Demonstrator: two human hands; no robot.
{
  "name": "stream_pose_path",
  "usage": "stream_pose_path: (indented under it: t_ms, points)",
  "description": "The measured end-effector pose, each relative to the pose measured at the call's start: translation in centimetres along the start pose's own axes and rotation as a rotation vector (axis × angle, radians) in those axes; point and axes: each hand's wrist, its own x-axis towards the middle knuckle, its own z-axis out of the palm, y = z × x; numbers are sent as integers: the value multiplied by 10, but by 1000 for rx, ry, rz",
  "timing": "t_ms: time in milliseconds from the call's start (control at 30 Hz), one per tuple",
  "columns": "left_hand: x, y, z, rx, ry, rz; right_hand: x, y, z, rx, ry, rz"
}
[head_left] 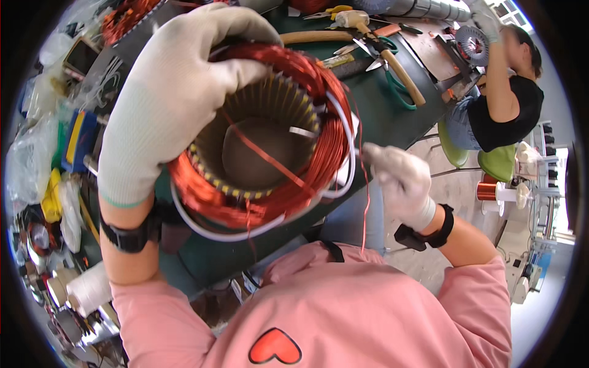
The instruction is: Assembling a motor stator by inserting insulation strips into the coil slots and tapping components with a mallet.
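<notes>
A motor stator wound with red enamelled copper wire [202, 195] is tilted in front of me, its round slotted bore facing up. My left hand [193, 67], in a white knit glove, is closed over its far left rim, with fingers reaching into the bore. White sleeving [230, 235] loops around the near and right sides of the coil. Loose strands of red wire [367, 214] hang at the right and near edges. Beside the right edge my right hand [402, 181], gloved too, has its fingers pinched together; what they hold is too blurred to name.
On the dark green table [392, 132] lie a wooden-handled mallet [396, 67] and green-handled scissors [392, 86]. Plastic bags and tools crowd the left side. At far right sits a co-worker [512, 101] with a stator core [471, 46]; a copper wire spool [489, 191] stands beyond.
</notes>
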Motion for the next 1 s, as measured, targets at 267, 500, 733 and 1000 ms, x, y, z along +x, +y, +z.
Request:
stream_pose_path:
  t_ms: [267,500,733,1000]
  points:
    - [-42,62,-3,672,422,28,-5,8,-12,83,-21,0]
    - [-73,122,74,874,444,477,2,-7,-17,192,-20,-75]
    - [-75,97,96,824,495,291,-19,-8,-45,-39,-120,35]
    - [-67,92,92,823,574,333,-25,-6,-42,-19,-96,105]
